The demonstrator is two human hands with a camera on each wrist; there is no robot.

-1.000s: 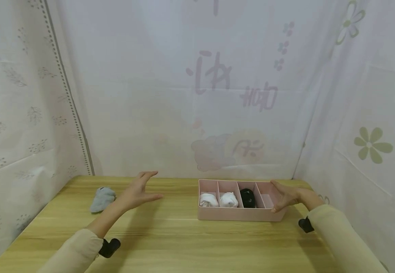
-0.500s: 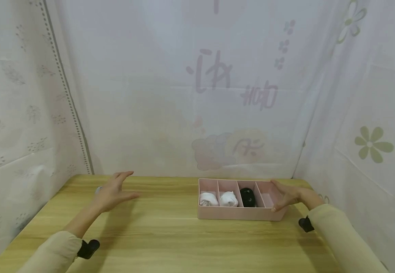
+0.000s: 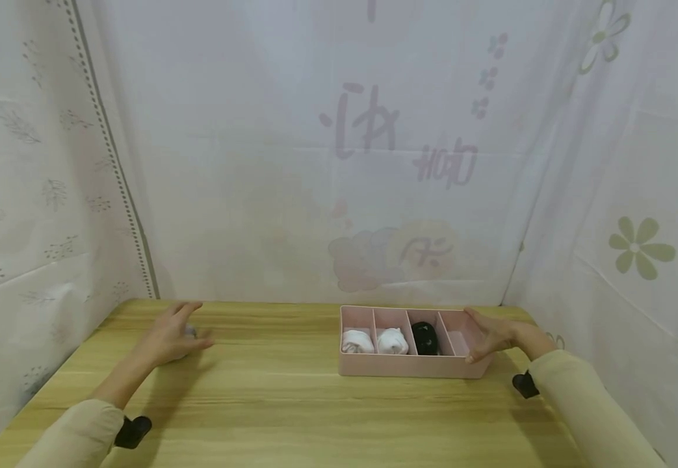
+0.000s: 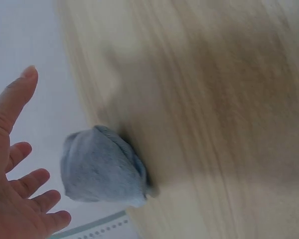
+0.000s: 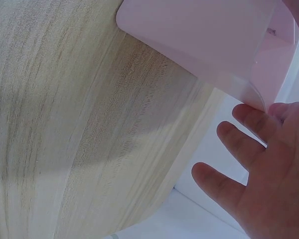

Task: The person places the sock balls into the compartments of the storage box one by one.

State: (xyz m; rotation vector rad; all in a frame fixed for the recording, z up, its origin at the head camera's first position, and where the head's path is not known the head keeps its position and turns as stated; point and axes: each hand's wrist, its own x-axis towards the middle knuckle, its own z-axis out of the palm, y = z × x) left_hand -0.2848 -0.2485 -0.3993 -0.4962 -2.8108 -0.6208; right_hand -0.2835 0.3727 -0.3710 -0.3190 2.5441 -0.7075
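Note:
A balled-up grey-blue sock (image 4: pixel 102 167) rests on the wooden table at the left. My left hand (image 3: pixel 166 338) is over and beside it, thumb and fingers spread, covering most of it in the head view. The left wrist view shows a gap between the fingers (image 4: pixel 32 184) and the sock. At the right, a pink divided box (image 3: pixel 409 367) holds two white rolled bundles (image 3: pixel 392 341) and a black one (image 3: pixel 425 338), each in its own compartment; the rightmost compartment has nothing visible inside. My right hand (image 3: pixel 499 337) grips the box's right end, thumb at the front rim, fingers at the back.
The wooden table (image 3: pixel 292 416) runs back to a printed white curtain (image 3: pixel 245 195). More curtain hangs on both sides. A small black device (image 3: pixel 132 432) is on the left wrist, and another (image 3: pixel 526 385) on the right.
My left hand has moved left and slightly down, from right of the grey-blue sock to over it. The right hand and the box have stayed in place.

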